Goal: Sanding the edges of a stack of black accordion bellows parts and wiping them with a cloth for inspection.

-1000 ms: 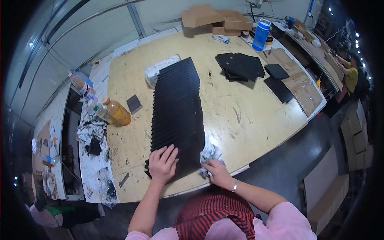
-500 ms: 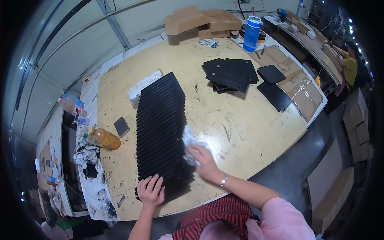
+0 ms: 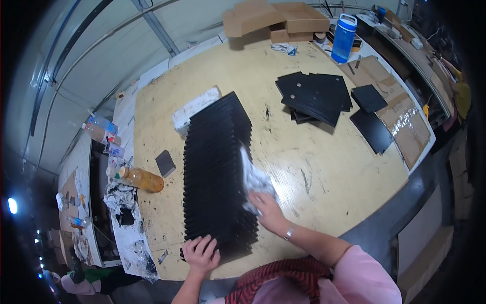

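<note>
A long row of thin black panels (image 3: pixel 210 167), packed side by side with ridged edges up, lies across the table in front of me. My left hand (image 3: pixel 201 253) rests on its near left corner, fingers spread over the panel edges. In my right hand (image 3: pixel 268 212) is a crumpled white cloth (image 3: pixel 257 177), pressed along the row's right side. The cloth's far part trails up that side, slightly blurred. At the far end, a white block with dark smudges (image 3: pixel 197 109) touches the row's left side.
Loose black plates (image 3: pixel 316 96) are piled at the far right, with two smaller ones (image 3: pixel 372 130) partly on flattened cardboard (image 3: pixel 400 116). A blue bottle (image 3: pixel 344 39) and cardboard boxes (image 3: pixel 304 20) stand behind. On the left are a dark small block (image 3: pixel 165 163) and an orange drink bottle (image 3: pixel 144 180).
The whole view has shifted, so the table sits farther right in the picture. My right hand has moved slightly nearer me, and the cloth stretches out longer. My left hand stays at its corner.
</note>
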Demonstrator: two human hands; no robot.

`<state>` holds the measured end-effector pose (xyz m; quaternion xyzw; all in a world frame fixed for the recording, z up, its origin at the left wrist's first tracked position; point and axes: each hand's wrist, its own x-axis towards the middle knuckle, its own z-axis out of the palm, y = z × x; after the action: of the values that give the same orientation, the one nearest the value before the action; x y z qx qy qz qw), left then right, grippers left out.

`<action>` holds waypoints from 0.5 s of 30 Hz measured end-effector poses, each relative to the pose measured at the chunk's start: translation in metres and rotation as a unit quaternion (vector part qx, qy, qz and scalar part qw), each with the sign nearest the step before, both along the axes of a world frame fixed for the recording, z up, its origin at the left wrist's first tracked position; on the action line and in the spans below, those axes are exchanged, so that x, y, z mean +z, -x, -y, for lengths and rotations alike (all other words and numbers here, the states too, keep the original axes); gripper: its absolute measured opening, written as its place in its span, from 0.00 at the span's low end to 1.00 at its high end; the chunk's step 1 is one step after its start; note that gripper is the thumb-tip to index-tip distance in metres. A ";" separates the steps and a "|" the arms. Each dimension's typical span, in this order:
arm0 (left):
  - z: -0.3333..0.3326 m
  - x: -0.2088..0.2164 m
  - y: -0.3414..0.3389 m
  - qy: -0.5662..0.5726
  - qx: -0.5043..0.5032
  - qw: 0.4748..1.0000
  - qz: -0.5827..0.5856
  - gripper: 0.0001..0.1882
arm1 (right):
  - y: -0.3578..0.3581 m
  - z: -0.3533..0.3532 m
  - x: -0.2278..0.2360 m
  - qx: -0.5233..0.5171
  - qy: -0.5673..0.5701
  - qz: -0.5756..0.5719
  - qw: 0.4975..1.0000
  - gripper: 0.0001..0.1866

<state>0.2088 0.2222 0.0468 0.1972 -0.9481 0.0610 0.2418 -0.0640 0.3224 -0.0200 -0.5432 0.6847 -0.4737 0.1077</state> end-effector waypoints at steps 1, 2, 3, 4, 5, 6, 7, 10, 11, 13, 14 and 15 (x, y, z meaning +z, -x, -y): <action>0.002 -0.003 -0.001 0.000 -0.017 1.000 0.008 0.20 | 0.010 -0.013 -0.012 0.026 -0.057 -0.016 0.998 0.33; 0.001 -0.003 -0.005 0.001 -0.011 1.000 0.013 0.20 | 0.018 -0.023 -0.008 0.087 -0.105 -0.019 0.990 0.33; 0.001 -0.004 -0.006 0.001 -0.008 1.000 0.016 0.20 | 0.023 -0.017 -0.001 0.089 -0.103 -0.015 0.991 0.33; 0.002 -0.004 -0.009 0.000 -0.008 1.000 0.020 0.20 | 0.030 -0.006 0.010 0.054 -0.064 -0.009 0.996 0.33; 0.001 -0.005 -0.013 0.003 -0.007 1.000 0.020 0.19 | 0.037 0.006 0.022 0.020 -0.025 -0.003 0.999 0.33; 0.002 -0.007 -0.011 0.006 -0.007 1.000 0.015 0.19 | 0.047 0.025 0.043 0.003 0.018 0.007 1.000 0.33; 0.002 -0.008 -0.007 0.006 -0.009 1.000 0.015 0.19 | 0.054 0.041 0.048 -0.019 0.063 -0.002 0.998 0.34; 0.004 -0.009 -0.003 -0.007 -0.006 1.000 0.024 0.19 | 0.044 0.044 0.029 0.018 0.060 0.031 0.998 0.32; 0.003 -0.008 -0.007 -0.003 -0.009 1.000 0.019 0.19 | 0.040 0.026 0.020 0.030 0.012 0.029 0.999 0.33; 0.002 -0.009 -0.008 -0.004 -0.007 1.000 0.029 0.19 | 0.053 0.019 0.006 0.045 -0.030 0.027 0.998 0.33; 0.003 -0.008 -0.008 -0.001 -0.007 0.999 0.032 0.19 | 0.060 0.023 -0.002 0.043 -0.018 0.067 0.997 0.30; 0.002 -0.007 -0.010 0.001 -0.001 0.999 0.035 0.19 | 0.065 0.026 -0.005 0.042 -0.008 0.106 0.993 0.26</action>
<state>0.2188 0.2202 0.0400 0.1941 -0.9561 0.0688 0.2086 -0.1287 0.2966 -0.0248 -0.5169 0.6498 -0.5187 0.2039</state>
